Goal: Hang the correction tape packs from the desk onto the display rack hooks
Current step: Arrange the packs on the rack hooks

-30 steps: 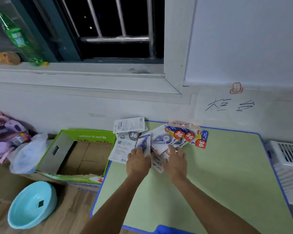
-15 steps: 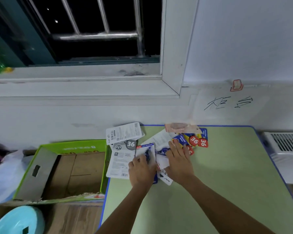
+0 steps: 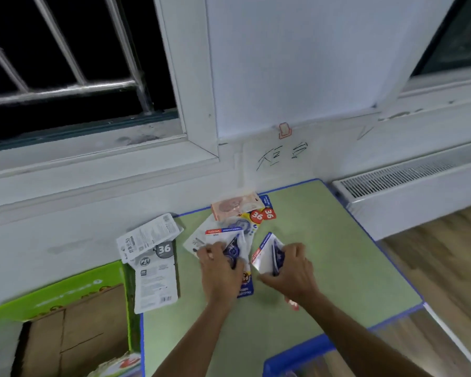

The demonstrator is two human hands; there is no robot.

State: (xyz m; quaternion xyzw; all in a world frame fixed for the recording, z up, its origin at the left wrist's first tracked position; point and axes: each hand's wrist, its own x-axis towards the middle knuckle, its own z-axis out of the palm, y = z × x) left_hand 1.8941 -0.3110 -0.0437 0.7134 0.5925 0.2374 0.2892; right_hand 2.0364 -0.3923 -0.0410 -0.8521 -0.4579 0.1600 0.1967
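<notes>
A green desk (image 3: 337,268) with a blue rim stands against a white wall below a barred window (image 3: 65,63), an open cardboard box (image 3: 65,336) at its left. The left hand (image 3: 219,270) curls its fingers round one correction tape pack (image 3: 226,240) on the pile; the right hand (image 3: 291,270) grips another pack (image 3: 267,251), tilted up off the desk. More packs (image 3: 152,257) lie beside, printed "36" and "PET".

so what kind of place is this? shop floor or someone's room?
Looks like an ordinary room set up as a mock shop counter, not a real store: a small green desk pushed against a wall under a barred window, a radiator beside it, and a handwritten paper label taped to the wall.
</notes>
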